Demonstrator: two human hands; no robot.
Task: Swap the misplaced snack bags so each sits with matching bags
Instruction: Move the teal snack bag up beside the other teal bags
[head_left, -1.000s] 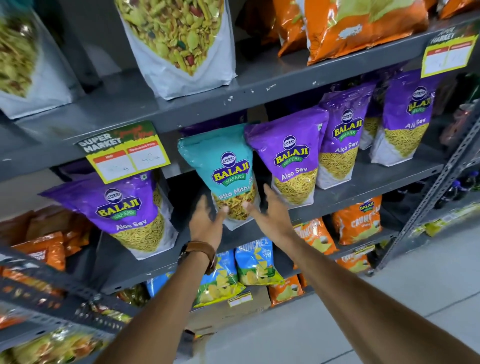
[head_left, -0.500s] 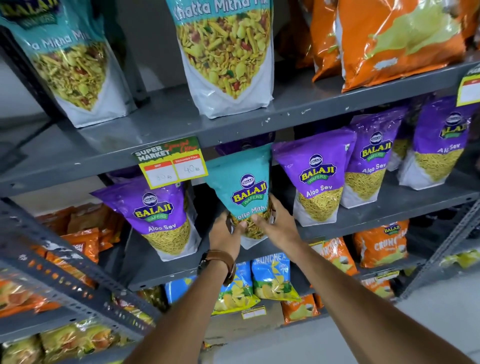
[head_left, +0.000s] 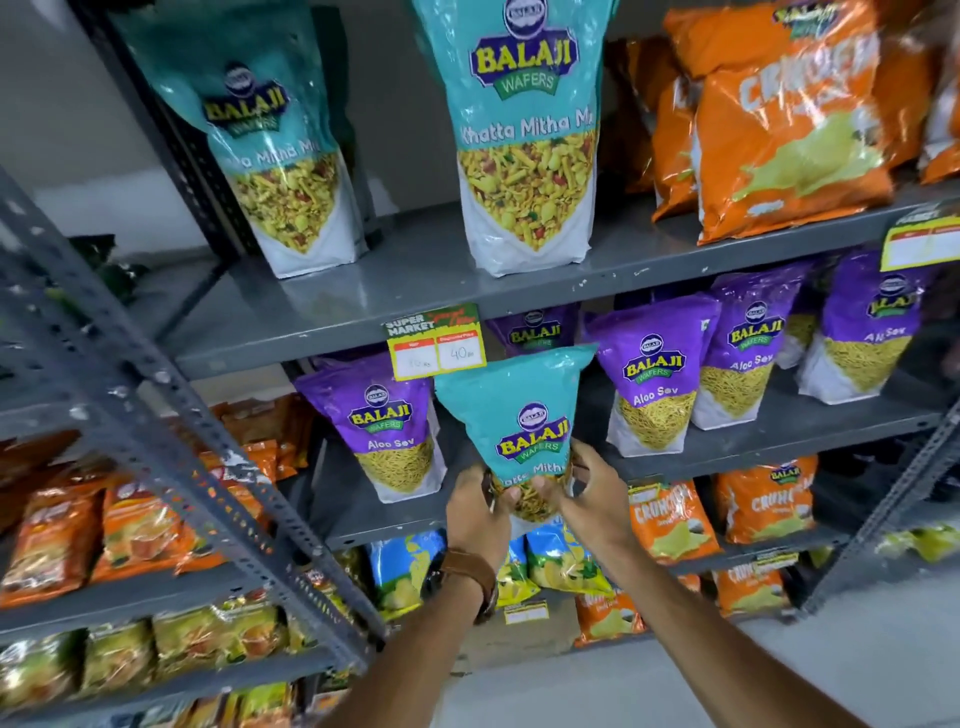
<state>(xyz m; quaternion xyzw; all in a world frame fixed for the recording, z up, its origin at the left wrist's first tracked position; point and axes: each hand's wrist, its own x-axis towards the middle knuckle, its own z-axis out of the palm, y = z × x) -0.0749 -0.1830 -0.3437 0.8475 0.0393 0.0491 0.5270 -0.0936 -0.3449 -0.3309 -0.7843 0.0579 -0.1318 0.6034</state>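
Note:
A teal Khatta Mitha bag (head_left: 519, 410) is held upright in front of the middle shelf (head_left: 779, 441), among purple Aloo Sev bags (head_left: 387, 421). My left hand (head_left: 475, 512) grips its lower left corner and my right hand (head_left: 595, 496) grips its lower right, fingers curled round the bottom. Two more purple bags (head_left: 652, 374) stand to its right, another behind it. On the shelf above stand two matching teal Khatta Mitha bags (head_left: 527, 140), one to the left (head_left: 275, 156).
Orange Crunchem bags (head_left: 779, 119) lie on the upper shelf at right and fill lower shelves (head_left: 670, 519). Blue chip bags (head_left: 405, 571) sit below my hands. A yellow price tag (head_left: 436, 345) hangs on the upper shelf edge. A second grey rack (head_left: 156, 415) stands left.
Both hands closed on the teal bag's bottom and lifted it off the middle shelf, slightly toward me. My view has tilted upward, showing the upper shelf's teal bags.

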